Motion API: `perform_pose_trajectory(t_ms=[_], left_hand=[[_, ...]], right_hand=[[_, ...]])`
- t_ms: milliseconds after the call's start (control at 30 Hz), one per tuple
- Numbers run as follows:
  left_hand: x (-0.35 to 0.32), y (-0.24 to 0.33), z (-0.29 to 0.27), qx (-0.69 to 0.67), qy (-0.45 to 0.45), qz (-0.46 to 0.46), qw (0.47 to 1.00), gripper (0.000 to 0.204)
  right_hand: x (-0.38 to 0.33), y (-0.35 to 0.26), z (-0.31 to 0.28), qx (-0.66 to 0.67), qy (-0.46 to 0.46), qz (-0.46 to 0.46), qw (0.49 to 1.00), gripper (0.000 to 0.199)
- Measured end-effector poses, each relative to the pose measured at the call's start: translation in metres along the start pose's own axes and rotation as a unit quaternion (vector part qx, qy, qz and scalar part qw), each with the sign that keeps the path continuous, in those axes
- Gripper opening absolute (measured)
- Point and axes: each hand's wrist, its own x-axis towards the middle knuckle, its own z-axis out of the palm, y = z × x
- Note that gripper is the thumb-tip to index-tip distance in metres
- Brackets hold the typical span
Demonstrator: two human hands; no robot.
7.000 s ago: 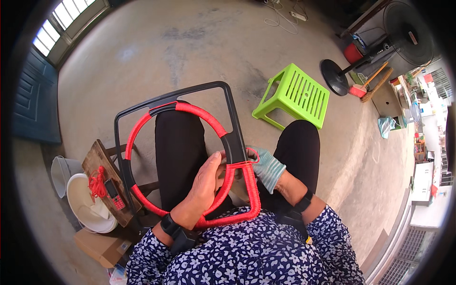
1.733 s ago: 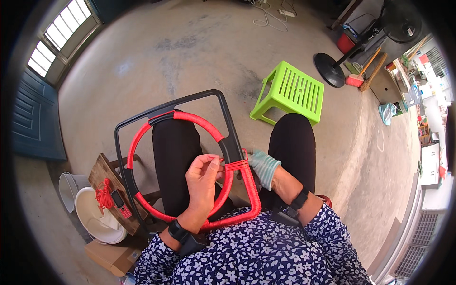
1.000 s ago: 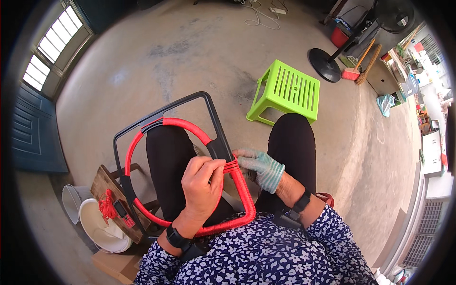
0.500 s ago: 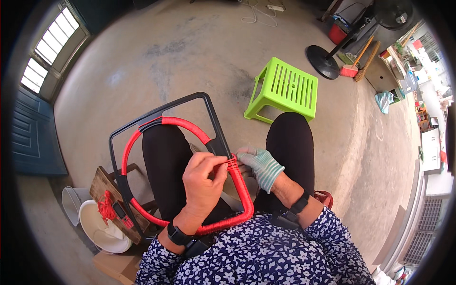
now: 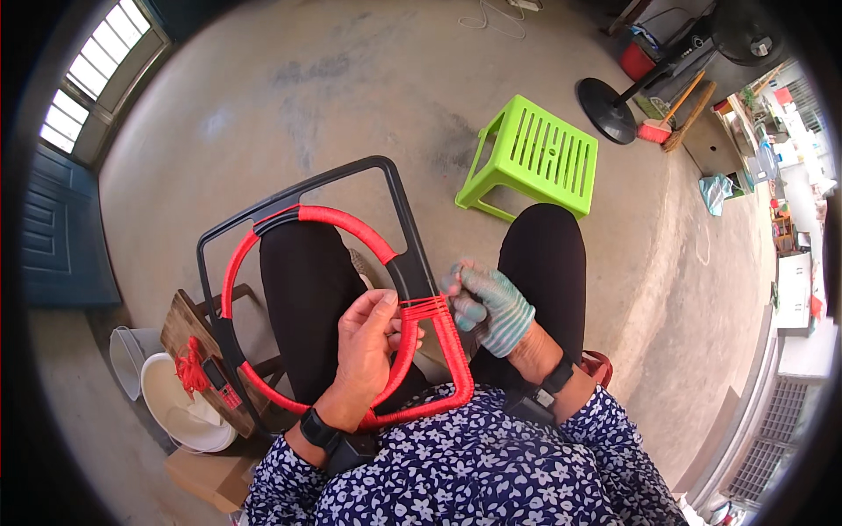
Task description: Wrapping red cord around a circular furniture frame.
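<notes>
A black frame [image 5: 406,206], a round ring inside a four-sided outer bar, lies tilted across my lap. Tight red cord [image 5: 349,225] covers much of the ring and the near part of the outer bar. Several looser red strands bridge ring and bar at the right side. My bare left hand [image 5: 364,342] is closed on the ring just below those strands, its thumb uppermost. Close to their right end, my right hand [image 5: 491,307], in a striped teal glove, has its fingers curled in a pinch on the cord; the cord between the fingertips is barely visible.
A green plastic stool [image 5: 535,158] stands ahead on the concrete floor. At left are a wooden stool [image 5: 189,329] bearing a red cord bundle [image 5: 191,366] and a phone [image 5: 221,381], a white bucket [image 5: 167,412] and a cardboard box [image 5: 206,478]. A fan base [image 5: 605,110] stands far right.
My left hand has moved down from the strands to the ring. My right hand has lifted slightly away to the right, fingers curled. The strands bridging ring and bar now show.
</notes>
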Motion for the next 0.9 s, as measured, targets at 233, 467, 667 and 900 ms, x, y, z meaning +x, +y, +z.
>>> perform_pose_trajectory(t_ms=[233,467,667,900], left_hand=[[0.000,0.000,-0.007,0.041,-0.035,-0.014,0.998,0.013],[-0.006,-0.001,-0.008,0.088,-0.048,-0.026,0.995,0.012],[-0.005,-0.001,-0.011,0.116,-0.056,-0.027,0.991,0.014],[-0.005,-0.003,-0.013,0.142,-0.061,-0.015,0.988,0.014]], right_hand=[[-0.002,-0.002,0.002,-0.145,0.034,0.034,0.988,0.013],[-0.011,-0.010,0.014,-0.396,0.033,0.036,0.917,0.016],[-0.013,-0.014,0.015,-0.441,0.044,0.105,0.890,0.018],[-0.014,-0.024,0.000,-0.524,-0.033,0.060,0.849,0.019]])
